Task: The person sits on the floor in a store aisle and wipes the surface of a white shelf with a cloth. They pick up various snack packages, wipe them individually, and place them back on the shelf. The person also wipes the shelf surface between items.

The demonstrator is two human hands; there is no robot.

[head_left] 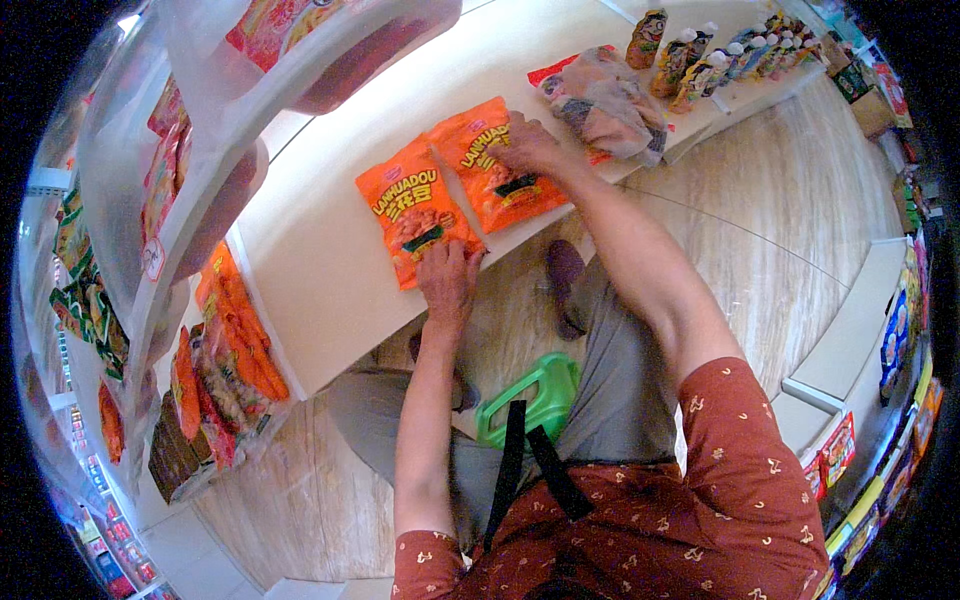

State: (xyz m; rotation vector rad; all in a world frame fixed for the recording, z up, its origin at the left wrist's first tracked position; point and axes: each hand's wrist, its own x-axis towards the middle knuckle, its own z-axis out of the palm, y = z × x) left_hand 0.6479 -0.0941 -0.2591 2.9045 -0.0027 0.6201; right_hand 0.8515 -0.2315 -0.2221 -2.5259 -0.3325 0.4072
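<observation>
Two orange snack bags with yellow lettering lie flat, side by side, on a pale shelf [315, 300] before me. On the left bag [411, 196], my left hand [445, 277] has its fingers at the lower edge, thumb by the bottom right corner. My right hand [534, 146] is at the upper right side of the right bag [480, 161], fingers curled over its face and edge. The bags touch or nearly touch near their tops and spread apart lower down. What the right palm and thumb do is hidden.
Right of the bags lies a clear-and-red plastic package [600, 105], then several white-capped pouches [697, 71]. A white rack [262, 105] with packets overhangs the left. More orange bags [236, 330] are at lower left. A green plastic stool [551, 390] shows between my legs.
</observation>
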